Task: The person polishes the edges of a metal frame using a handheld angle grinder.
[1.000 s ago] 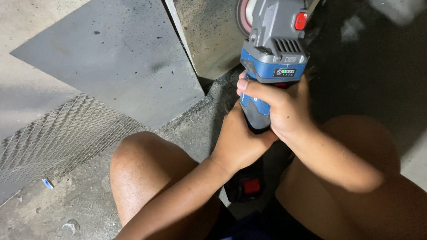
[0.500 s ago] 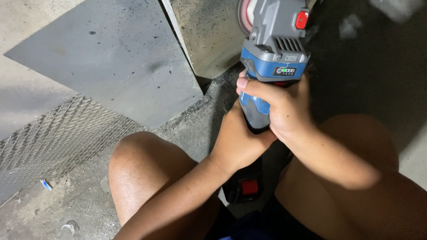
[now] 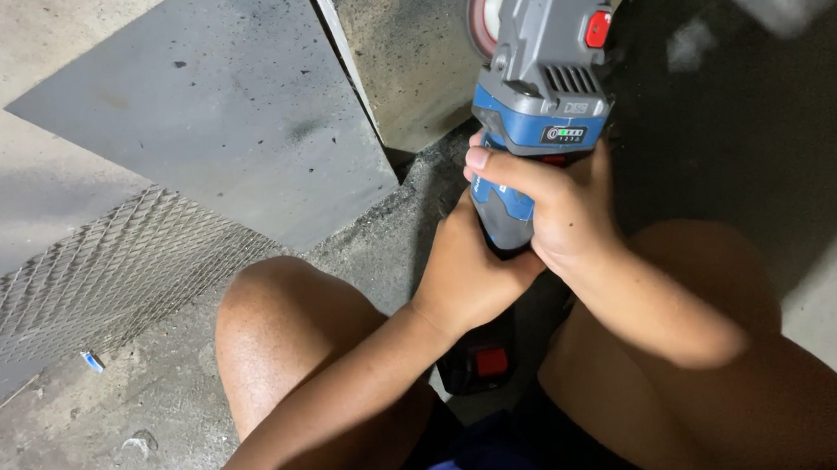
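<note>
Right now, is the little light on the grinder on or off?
On. The small display on the blue and grey grinder glows green, while the left hand and right hand grip its handle.

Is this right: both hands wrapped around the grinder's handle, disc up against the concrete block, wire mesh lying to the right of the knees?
Not quite. The wire mesh lies to the left of the knees, not the right, as the head view shows. The rest holds: left hand and right hand both grip the handle of the grinder, its disc at the concrete block.
</note>
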